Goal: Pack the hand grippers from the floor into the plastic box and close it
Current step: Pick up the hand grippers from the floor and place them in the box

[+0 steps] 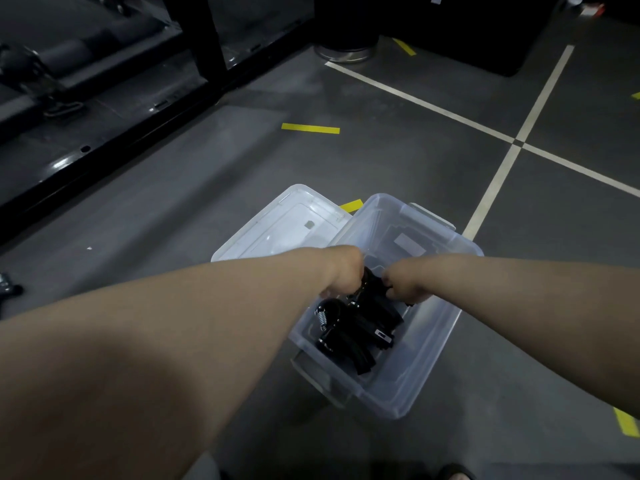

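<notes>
A clear plastic box (429,351) stands open on the grey floor in front of me. Its clear lid (277,226) lies flat on the floor against the box's left side. Several black hand grippers (360,327) with metal springs lie piled in the near half of the box. My left hand (341,271) and my right hand (407,284) are both down over the box, close together, each closed on black hand grippers at the top of the pile. The fingers are mostly hidden behind the backs of the hands.
A black machine frame (114,123) runs along the left. A metal round base (346,51) stands at the back. White lines (516,143) and yellow tape marks (310,128) cross the floor. A small dark object (8,289) lies at the left edge.
</notes>
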`<state>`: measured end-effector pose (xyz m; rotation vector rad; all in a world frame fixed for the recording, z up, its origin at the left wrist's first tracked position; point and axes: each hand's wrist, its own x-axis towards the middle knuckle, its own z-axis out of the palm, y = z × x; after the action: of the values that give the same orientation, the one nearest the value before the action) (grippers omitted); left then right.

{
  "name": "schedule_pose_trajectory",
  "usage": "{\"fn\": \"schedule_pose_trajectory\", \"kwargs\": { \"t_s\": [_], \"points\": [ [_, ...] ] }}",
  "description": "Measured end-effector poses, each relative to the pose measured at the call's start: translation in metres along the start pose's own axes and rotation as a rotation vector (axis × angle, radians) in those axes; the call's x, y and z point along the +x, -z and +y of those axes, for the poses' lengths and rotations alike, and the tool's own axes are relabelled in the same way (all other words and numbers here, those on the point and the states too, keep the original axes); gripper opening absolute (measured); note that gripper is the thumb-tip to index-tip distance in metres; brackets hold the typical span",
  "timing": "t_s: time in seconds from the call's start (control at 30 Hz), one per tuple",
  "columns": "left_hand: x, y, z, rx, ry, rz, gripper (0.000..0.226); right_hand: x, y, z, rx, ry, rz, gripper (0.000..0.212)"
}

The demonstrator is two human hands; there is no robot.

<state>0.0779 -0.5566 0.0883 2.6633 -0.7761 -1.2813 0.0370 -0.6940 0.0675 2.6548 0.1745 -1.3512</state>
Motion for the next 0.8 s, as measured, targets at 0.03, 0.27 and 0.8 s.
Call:
{"fn": "schedule_pose_trajectory", "kwargs": {
  "t_s": [0.03, 0.27, 0.8],
  "points": [
    [-0.004, 0.003, -0.002, -0.089, 0.023, 0.017, 0.034, -0.002, 0.001, -0.003, 0.014, 0.009, 0.005, 0.029],
    [-0.034, 0.023, -0.026, -0.421, 0.108, 0.226, 0.030, -0.021, 0.010, -0.023, 0.038, 0.029, 0.072, 0.034],
    [-0.158, 0.057, -0.100, -0.242, 0.170, 0.230, 0.028, -0.077, 0.070, -0.101, 0.087, 0.080, 0.228, 0.038]
  ]
}}
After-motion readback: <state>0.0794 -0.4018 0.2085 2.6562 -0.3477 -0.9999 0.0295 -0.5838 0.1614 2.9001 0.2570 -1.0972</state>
